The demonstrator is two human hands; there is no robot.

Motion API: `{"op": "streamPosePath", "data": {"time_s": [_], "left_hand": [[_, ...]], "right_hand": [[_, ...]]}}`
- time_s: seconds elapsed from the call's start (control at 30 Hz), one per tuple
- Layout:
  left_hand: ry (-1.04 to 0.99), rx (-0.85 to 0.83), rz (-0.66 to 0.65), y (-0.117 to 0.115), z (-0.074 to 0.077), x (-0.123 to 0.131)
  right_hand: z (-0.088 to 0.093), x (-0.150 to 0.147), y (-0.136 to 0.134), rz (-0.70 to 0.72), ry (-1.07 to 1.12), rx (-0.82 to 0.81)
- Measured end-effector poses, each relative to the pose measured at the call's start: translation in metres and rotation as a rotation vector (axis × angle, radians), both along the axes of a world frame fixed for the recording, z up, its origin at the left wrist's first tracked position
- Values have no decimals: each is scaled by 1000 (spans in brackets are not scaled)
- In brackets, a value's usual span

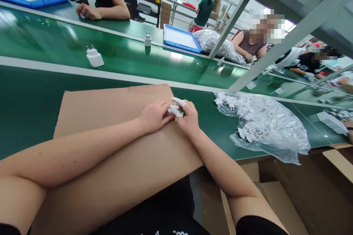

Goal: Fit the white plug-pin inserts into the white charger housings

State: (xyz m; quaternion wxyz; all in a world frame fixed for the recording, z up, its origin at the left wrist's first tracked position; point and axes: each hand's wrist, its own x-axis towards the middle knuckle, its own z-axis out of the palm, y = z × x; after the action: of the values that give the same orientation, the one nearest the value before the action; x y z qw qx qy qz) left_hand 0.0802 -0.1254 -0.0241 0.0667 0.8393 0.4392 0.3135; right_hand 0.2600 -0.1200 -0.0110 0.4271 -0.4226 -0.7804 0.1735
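- Head view: a small white piece (pixel 173 109) sits between the worker's two hands above a sheet of cardboard (pixel 91 110) on the green counter (pixel 24 106); fingers cover much of it, and its exact form is hard to make out.
- The left hand's far fingertips are hidden behind its own knuckles and the piece; both upper arms run out of frame.
- Across the green belt (pixel 124 53), a co-worker in black is cut off by the top edge, one hand (pixel 89 11) resting loosely curled; people farther right are blurred and partly screened by a slanting metal frame (pixel 256 57).
- Wrinkled film hazes the contents of a clear bag (pixel 273 121) of white plug parts, right of the hands.
- The left hand (pixel 154 115) reaches in from the left, forearm low over the cardboard, fingers curled and nearly closed, thumb and fingertips pinching the piece's near side.
- The right hand (pixel 189 119) angles in from the lower right, elbow bent, with white covers (pixel 179 101) on thumb and forefinger; those fingers close around the piece, leaving little gap.
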Motion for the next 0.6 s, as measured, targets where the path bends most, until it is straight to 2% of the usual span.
{"op": "streamPosePath", "data": {"time_s": [0.13, 0.2, 0.33, 0.4, 0.47, 0.6], "left_hand": [[-215, -391, -59, 12, 11, -5], [-290, -501, 10, 31, 19, -10], [-273, -422, 348, 91, 37, -29], [-159, -364, 535, 120, 44, -43], [-15, -384, 696, 144, 50, -56], [87, -427, 697, 167, 57, -72]], "right_hand": [[-15, -1, 13, -10, 406, -319], [-20, 0, 23, -64, 495, -408], [-26, 1, 38, -122, 510, -459], [-26, 0, 40, -128, 480, -434], [-25, 0, 40, -126, 444, -424], [-22, -1, 37, -127, 421, -424]]}}
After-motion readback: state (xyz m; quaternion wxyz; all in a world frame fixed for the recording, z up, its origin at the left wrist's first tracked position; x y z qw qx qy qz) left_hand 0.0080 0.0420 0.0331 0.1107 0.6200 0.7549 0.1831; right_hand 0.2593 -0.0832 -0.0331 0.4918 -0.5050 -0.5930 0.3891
